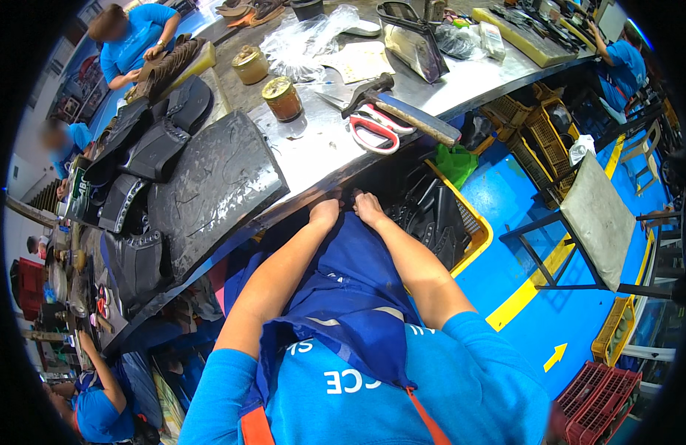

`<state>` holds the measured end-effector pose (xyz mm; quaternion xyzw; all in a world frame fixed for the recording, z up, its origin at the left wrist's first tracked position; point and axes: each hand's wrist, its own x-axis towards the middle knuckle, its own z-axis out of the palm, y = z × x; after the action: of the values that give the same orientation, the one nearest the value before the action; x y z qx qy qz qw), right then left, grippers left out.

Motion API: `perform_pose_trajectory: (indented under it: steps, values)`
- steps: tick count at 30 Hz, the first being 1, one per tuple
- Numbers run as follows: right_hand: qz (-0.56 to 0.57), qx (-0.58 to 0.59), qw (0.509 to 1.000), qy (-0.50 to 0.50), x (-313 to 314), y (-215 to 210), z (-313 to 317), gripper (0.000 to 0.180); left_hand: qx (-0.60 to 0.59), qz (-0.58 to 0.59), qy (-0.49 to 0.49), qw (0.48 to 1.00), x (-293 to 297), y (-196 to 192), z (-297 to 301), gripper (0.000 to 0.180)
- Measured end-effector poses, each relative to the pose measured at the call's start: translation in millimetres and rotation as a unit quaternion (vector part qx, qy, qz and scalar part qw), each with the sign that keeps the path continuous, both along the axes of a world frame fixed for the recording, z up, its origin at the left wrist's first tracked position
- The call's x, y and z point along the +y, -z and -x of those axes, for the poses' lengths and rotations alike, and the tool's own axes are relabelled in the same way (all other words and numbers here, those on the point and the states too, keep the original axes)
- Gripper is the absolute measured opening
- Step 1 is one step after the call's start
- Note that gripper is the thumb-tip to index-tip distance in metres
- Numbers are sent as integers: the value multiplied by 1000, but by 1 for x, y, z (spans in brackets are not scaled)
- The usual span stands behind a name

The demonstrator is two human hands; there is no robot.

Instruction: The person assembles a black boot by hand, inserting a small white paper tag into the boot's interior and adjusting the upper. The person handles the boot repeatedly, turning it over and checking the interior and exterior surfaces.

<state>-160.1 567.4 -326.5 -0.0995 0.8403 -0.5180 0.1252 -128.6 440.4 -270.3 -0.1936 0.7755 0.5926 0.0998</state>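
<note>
Both hands meet just under the near edge of the metal workbench, the left hand and right hand side by side above a dark blue apron; whether the fingers grip anything cannot be told. Red-handled scissors and a hammer lie near that edge above the hands. A black rubber mat overhangs the edge to the left. A yellow crate of black pieces sits under the bench, right.

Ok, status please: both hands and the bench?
Both hands at bench edge, holding nothing visible. Scissors and hammer lie untouched above. Yellow crate beside right arm.
</note>
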Motion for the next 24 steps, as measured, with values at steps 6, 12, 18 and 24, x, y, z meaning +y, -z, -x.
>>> perform_pose_trajectory:
  steps: [6,12,18,24]
  values:
    - [194,-239,951,26,4,-16,-4,56,-5,31,19,999,6,-21,-4,24]
    - [482,-401,776,-64,39,-61,-22,56,3,-26,-45,999,3,-21,-6,27]
    - [646,-286,688,-167,84,-142,-42,30,21,-34,-63,997,3,-15,-6,20]
    - [612,-135,765,-150,85,-215,-43,24,-10,-36,-44,998,3,-13,-7,23]
